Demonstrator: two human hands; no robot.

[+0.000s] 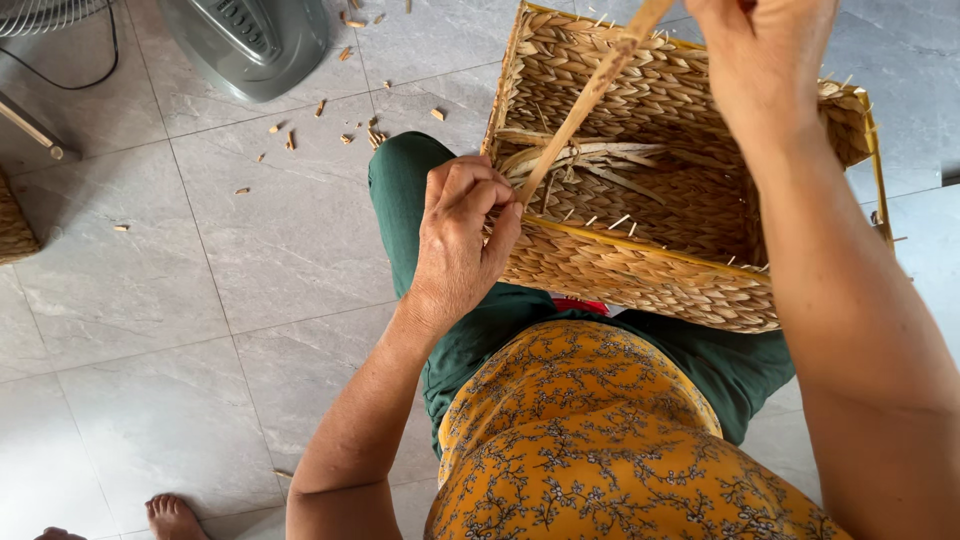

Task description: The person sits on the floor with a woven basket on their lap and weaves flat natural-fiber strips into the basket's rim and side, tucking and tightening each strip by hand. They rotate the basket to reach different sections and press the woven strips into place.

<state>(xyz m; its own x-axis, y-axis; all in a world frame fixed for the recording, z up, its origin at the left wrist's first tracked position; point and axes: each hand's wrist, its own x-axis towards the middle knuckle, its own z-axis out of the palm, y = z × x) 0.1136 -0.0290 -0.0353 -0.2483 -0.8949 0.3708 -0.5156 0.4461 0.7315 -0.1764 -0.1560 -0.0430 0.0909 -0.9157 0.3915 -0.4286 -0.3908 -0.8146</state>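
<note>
A: Status on the hands?

B: Left hand (462, 232) is curled tight, fingers pinching the lower end of a flat strand (585, 105) right at the near rim of the basket (640, 270). Right hand (765, 50) is raised at the top edge of the view, closed around the upper end of the same strand. Its fingertips are partly cut off by the frame.

A: Strand condition?

B: Tan, straight and taut, running diagonally from the left hand up over the basket opening to the right hand.

A: Basket position?

B: Rectangular, woven, with a yellow frame showing along the rim. It sits tilted on the person's lap, on the green trousers (430, 220), opening toward the camera. Loose strands (590, 160) lie bunched against the inner wall, just behind where the taut one leaves the left hand. Short cut stubs stick up along the rim.

A: Surroundings?

B: Grey tiled floor (200, 300). Small offcuts (345, 125) are scattered on it beyond the knee. The grey base of a fan (250, 40) sits top left, with its cable (85, 75) beside it. The edge of another woven piece (15, 225) shows at far left. A bare foot (172, 515) is at the bottom left, well apart from the work; can't tell whose.
</note>
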